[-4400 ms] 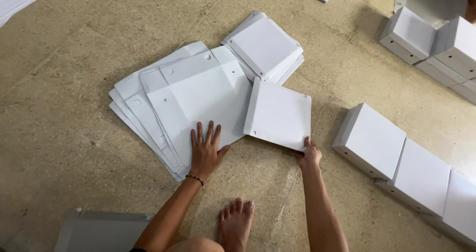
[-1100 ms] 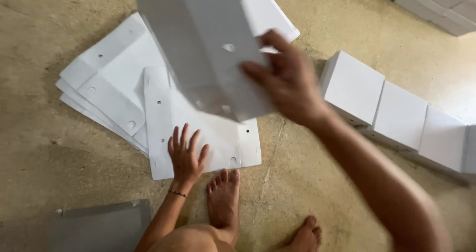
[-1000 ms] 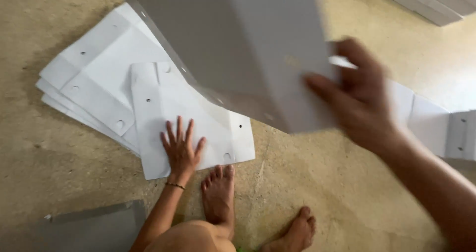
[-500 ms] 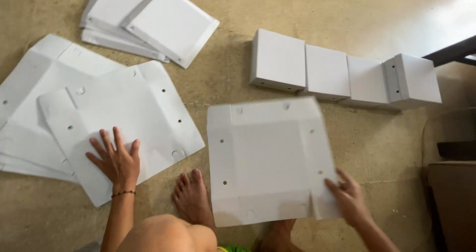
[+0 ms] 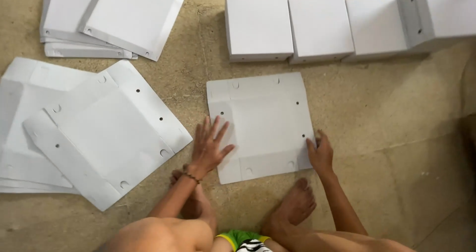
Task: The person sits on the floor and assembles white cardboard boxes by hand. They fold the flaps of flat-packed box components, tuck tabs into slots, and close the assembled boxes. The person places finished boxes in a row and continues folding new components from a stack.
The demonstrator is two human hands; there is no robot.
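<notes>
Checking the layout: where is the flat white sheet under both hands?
Head view, centre: the flat sheet lies on the floor between the left hand and right hand, below the row of folded boxes.

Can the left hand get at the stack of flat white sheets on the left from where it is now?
Probably yes. The left hand rests on the flat sheet in front, and the stack lies just beside it on the floor, with nothing between them.

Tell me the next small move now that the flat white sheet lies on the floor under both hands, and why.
Probably fold up the near flap. The flat sheet lies unfolded on the floor, the left hand is spread on its left edge, the right hand grips its near right corner, and finished boxes stand in a row behind.
</notes>
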